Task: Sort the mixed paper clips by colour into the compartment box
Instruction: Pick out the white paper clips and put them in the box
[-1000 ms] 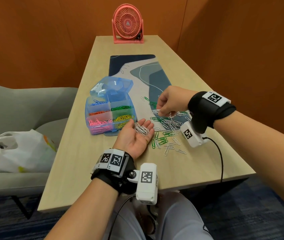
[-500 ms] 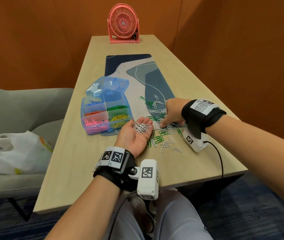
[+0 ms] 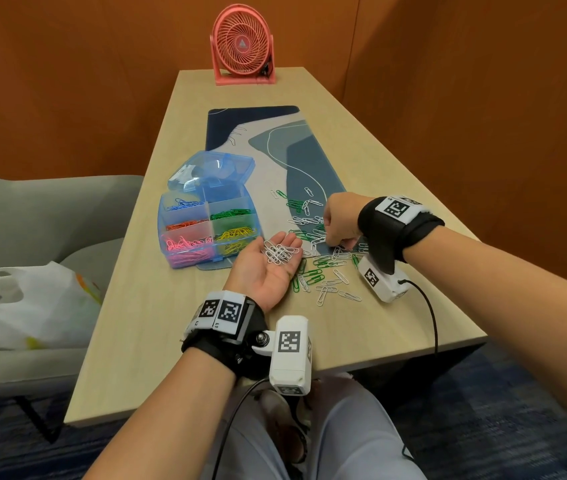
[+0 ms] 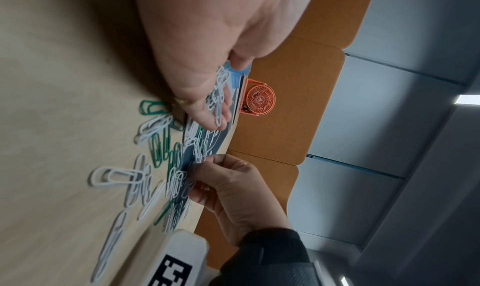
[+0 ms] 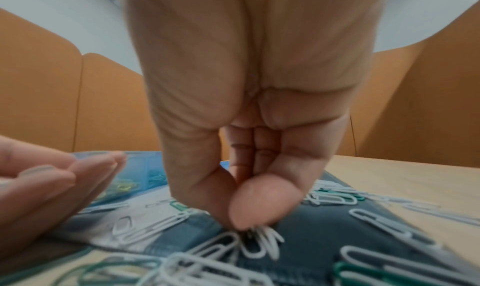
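Lowered since a second ago, the right hand point(image 3: 340, 220) has dropped from above the scatter onto it; its thumb and forefinger now pinch at white paper clips point(image 5: 255, 243) lying on the desk mat point(image 3: 304, 161), though whether one is truly caught I cannot tell; the left hand point(image 3: 268, 268) has stayed put, lying palm up on the surface point(image 3: 143, 323) with fingers relaxed, a small heap of white clips point(image 3: 278, 252) cupped in it, probably so one colour is gathered before a single trip to the compartment box point(image 3: 205, 230); the box sits just left of that hand, lid open, holding blue, green, orange, yellow and pink clips apart; green clips point(image 3: 313, 275) remain loose among the white.
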A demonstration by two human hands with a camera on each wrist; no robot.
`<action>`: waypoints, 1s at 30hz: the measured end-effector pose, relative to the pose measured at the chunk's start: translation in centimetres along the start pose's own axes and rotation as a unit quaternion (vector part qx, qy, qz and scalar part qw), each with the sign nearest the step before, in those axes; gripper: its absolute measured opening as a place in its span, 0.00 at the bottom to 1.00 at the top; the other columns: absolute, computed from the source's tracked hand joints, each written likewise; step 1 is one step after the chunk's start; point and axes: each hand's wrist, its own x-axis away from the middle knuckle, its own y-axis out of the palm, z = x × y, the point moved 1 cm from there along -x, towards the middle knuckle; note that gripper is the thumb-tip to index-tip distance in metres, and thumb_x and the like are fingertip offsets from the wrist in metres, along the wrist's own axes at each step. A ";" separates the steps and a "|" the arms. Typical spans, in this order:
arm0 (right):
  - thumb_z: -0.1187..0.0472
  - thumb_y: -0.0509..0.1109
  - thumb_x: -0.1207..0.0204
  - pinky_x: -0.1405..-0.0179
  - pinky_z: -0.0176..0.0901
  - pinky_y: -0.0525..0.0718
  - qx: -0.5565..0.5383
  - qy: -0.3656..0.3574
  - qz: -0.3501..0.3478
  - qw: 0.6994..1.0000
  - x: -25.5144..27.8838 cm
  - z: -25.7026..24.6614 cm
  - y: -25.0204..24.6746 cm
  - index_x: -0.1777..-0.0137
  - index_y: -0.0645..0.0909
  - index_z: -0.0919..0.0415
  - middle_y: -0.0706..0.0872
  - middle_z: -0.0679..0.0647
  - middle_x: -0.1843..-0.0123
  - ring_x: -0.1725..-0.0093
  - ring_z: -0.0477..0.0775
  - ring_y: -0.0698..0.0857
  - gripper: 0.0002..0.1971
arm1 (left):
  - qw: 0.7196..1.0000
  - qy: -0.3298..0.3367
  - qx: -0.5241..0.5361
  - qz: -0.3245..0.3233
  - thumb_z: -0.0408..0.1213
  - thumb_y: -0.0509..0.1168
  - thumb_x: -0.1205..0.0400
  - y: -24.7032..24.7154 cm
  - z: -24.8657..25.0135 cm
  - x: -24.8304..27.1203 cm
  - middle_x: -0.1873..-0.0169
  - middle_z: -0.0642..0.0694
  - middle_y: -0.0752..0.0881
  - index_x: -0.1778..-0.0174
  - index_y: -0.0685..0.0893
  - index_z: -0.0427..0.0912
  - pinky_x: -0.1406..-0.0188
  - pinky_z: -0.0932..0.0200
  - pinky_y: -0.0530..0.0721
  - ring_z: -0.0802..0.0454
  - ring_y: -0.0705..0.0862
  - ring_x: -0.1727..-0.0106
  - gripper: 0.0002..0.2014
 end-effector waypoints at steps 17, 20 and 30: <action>0.69 0.78 0.31 0.70 0.28 0.84 -0.120 -0.173 -0.013 0.977 2.9 -4.6 -1.4 0.53 0.88 0.60 0.91 0.53 0.60 0.69 0.43 0.88 0.08 | 1.000 0.002 0.016 -0.015 0.39 0.46 0.11 1.0 -0.1 1.9 0.58 0.31 0.86 0.50 0.78 0.28 0.32 0.46 0.73 0.38 0.83 0.48 0.20; 0.71 0.74 0.28 0.68 0.30 0.86 -0.132 -0.155 0.008 0.979 2.6 -3.6 -1.6 0.51 0.87 0.63 0.90 0.56 0.59 0.69 0.45 0.88 0.08 | 1.000 -0.002 0.029 -0.005 0.41 0.46 0.11 0.4 0.1 1.3 0.40 0.31 0.81 0.37 0.76 0.29 0.33 0.45 0.72 0.38 0.76 0.31 0.20; 0.67 0.79 0.31 0.61 0.40 0.87 0.008 -0.062 -0.060 0.996 1.4 1.4 -0.2 0.46 0.84 0.58 0.86 0.54 0.53 0.62 0.53 0.87 0.15 | 1.000 -0.003 -0.001 -0.007 0.42 0.45 0.10 -0.2 0.2 0.7 0.50 0.34 0.81 0.49 0.78 0.31 0.39 0.48 0.75 0.40 0.75 0.29 0.20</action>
